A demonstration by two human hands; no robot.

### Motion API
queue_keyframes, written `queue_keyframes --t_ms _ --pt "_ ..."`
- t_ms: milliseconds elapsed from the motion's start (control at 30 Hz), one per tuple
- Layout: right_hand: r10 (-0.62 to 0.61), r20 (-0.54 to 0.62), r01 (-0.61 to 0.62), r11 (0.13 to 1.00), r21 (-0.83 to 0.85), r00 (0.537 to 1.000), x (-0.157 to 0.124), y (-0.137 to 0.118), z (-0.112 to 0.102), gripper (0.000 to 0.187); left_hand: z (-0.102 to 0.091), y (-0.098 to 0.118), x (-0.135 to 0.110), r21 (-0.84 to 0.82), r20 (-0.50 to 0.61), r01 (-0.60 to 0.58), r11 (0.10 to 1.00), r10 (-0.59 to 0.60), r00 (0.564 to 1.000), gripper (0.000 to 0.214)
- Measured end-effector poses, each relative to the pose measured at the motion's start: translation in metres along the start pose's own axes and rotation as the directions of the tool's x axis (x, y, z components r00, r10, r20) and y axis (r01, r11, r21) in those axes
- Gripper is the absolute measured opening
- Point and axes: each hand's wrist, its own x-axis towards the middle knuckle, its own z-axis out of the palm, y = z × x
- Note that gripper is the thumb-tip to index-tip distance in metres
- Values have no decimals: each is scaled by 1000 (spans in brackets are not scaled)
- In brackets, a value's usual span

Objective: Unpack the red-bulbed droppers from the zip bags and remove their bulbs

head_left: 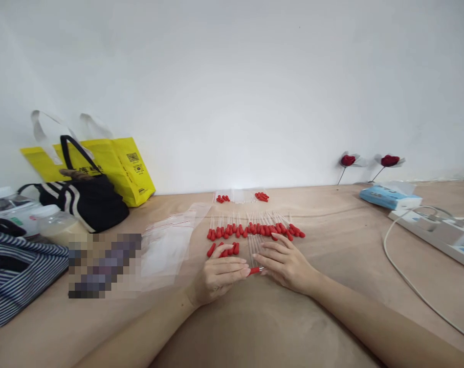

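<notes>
My left hand (221, 276) pinches a red rubber bulb (253, 271) between thumb and fingers. Closed on a clear glass dropper tube (261, 269), my right hand (287, 260) meets it from the other side; the tube's end is at the bulb's mouth, and how far it goes in I cannot tell. Just beyond my hands lie several bare glass tubes (255, 245) side by side. Loose red bulbs (236, 248) lie beside my left fingers, partly hidden by them. Farther back stretches a row of droppers with red bulbs (262, 230), their glass ends pointing to the wall.
Clear plastic bags (166, 245) lie on the left, near a striped bag (20, 276), a jar (59, 225), a black bag (89, 202) and a yellow bag (128, 168). Tissues (387, 197), a power strip (442, 230) and a white cable (393, 250) are at right.
</notes>
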Motion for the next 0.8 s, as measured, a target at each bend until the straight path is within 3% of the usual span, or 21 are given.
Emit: queue_keyframes --t_ms 133,333,533,800 --pt "-14 -26 14 1000 -4 1000 1 -1 0 18 1 -1 -1 29 -3 32 999 -32 999 22" --pt "-43 -52 40 997 -67 998 0 -4 3 21 9 3 0 209 5 195 958 -200 980 27" --pt "-72 -46 67 994 -89 996 1 -8 8 25 17 7 2 234 -60 283 930 -277 959 14" --pt "-9 -64 4 997 -73 998 6 -12 9 11 19 10 4 252 -51 300 920 -297 953 9"
